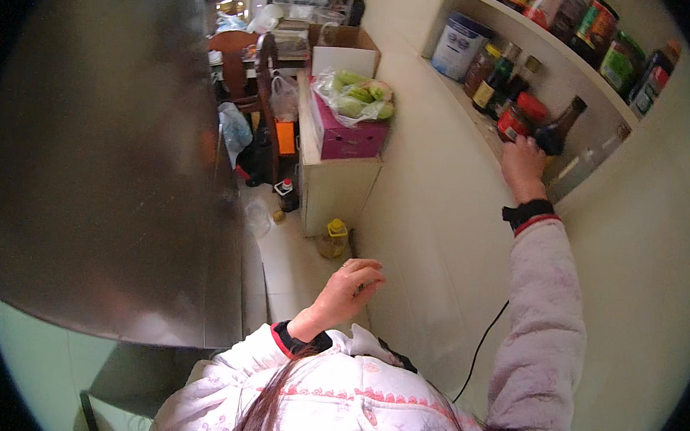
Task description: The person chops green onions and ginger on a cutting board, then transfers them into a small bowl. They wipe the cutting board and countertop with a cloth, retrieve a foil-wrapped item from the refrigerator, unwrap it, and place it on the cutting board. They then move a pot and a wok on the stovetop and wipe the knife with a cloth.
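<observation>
My right hand (524,164) reaches up to the lower wall shelf (475,107), its fingers at the base of a red-lidded jar (520,117). Whether the fingers grip the jar cannot be told. Just right of the jar a dark glass bottle (559,130) leans to the right. Further left on this shelf stand a white and blue tin (458,47), a yellow-lidded jar (482,70) and a dark bottle with a yellow label (494,81). My left hand (348,290) hangs before my chest with its fingers curled and parted, holding nothing visible.
A large dark, glossy panel (119,155) rises close on the left. Ahead, a low cabinet (337,193) carries a purple box (354,138) with bagged green vegetables (357,98). A yellow-capped plastic jug (334,239) is on the floor. A black cable (484,342) hangs by my right arm.
</observation>
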Motion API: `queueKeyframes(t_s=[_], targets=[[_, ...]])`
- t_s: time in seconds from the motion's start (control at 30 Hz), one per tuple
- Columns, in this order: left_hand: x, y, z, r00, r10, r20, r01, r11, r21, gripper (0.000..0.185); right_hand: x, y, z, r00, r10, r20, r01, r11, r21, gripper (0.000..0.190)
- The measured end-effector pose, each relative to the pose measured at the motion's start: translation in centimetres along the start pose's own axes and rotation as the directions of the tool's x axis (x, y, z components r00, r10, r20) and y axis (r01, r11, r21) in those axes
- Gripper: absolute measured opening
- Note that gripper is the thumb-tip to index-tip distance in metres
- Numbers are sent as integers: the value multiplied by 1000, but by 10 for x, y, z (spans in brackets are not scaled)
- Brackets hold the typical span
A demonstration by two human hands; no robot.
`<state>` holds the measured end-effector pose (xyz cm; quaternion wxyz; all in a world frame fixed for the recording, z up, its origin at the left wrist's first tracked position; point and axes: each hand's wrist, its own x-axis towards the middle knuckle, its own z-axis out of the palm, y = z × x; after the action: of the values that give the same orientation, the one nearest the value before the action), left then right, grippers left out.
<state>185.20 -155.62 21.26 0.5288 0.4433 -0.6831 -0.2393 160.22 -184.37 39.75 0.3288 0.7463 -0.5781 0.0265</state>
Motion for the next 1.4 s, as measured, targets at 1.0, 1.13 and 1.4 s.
queueKeyframes(t_s=[1.0,1.13,1.4], targets=[[-594,467,151,-149,247,-958,909,415,-34,44,-598,-274,-323,-199,-656,-728,-69,-732,678,17],[-758,613,189,-258,631,-732,960,255,-119,43,-725,-295,-406,-374,-648,-664,-264,-612,746,33],[-1017,754,244,-668,615,-419,728,658,-195,34,-856,-431,-452,-35,-857,-513,-340,-473,813,21]])
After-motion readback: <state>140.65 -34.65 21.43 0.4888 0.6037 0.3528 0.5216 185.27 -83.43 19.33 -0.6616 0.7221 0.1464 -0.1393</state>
